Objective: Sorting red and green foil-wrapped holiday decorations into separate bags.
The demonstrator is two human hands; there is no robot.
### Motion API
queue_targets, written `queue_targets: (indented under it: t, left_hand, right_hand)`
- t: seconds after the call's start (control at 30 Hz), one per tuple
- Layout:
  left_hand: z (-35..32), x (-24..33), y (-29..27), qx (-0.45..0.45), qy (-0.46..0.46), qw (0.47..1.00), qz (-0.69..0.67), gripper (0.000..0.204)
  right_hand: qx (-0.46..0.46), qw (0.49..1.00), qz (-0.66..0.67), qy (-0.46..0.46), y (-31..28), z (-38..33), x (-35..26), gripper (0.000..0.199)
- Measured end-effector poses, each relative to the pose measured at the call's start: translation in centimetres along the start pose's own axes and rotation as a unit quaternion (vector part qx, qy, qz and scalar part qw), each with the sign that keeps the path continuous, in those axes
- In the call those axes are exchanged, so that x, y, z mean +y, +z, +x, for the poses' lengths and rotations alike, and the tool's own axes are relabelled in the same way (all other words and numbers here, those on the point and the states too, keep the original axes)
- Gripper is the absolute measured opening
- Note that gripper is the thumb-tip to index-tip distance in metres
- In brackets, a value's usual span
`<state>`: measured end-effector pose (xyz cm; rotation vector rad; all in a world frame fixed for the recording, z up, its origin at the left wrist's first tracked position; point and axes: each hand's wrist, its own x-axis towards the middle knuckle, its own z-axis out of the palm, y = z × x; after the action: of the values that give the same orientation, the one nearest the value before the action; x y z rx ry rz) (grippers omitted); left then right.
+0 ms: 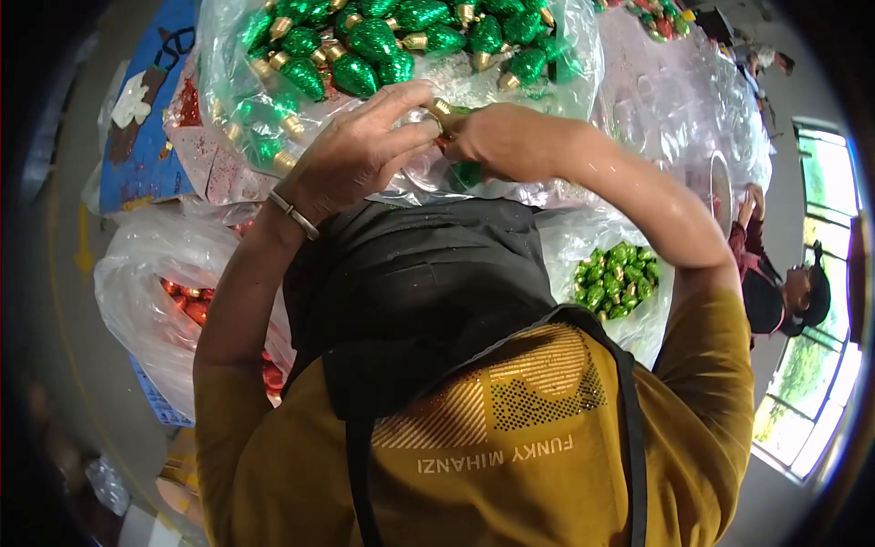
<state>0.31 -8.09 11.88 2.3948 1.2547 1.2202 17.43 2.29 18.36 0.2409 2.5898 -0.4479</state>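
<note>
My left hand, with a metal bracelet on its wrist, meets my right hand just above my black apron. Between them is a glittery green bulb-shaped ornament with a gold cap. My left fingertips pinch at the cap end and my right fist wraps round the body, hiding most of it. Right behind the hands lies a clear plastic bag heaped with several green ornaments of the same kind.
A plastic bag of small green ornaments sits at my right side, and a bag of red ones at my left. A blue board lies at the far left. Another person works at the right, near a window.
</note>
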Motion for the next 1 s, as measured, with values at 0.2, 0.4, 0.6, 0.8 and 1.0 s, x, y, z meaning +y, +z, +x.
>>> queue_targets:
  t: [0.2,0.4,0.6,0.8,1.0]
  left_hand:
    - [0.3,-0.4,0.0,-0.017,0.003,1.000,0.015,0.023]
    - [1.1,-0.1,0.4,-0.037,0.033,0.998,0.038,0.034]
    - [1.5,-0.1,0.8,-0.076,0.043,0.994,0.069,0.039]
    - [2.2,1.0,0.9,-0.088,0.042,0.987,0.127,0.045]
    - [2.8,1.1,-0.8,-0.073,0.006,0.989,0.132,0.039]
  right_hand:
    - [-0.028,0.998,0.036,-0.050,-0.5,2.1,2.0,0.019]
    - [-0.088,0.995,-0.019,0.041,3.0,3.5,2.9,0.031]
    - [-0.119,0.993,-0.002,0.024,4.1,5.3,4.5,0.038]
    - [0.045,0.998,0.021,-0.048,2.3,1.0,3.1,0.036]
    - [0.544,0.806,0.233,0.037,4.5,-12.6,3.1,0.019]
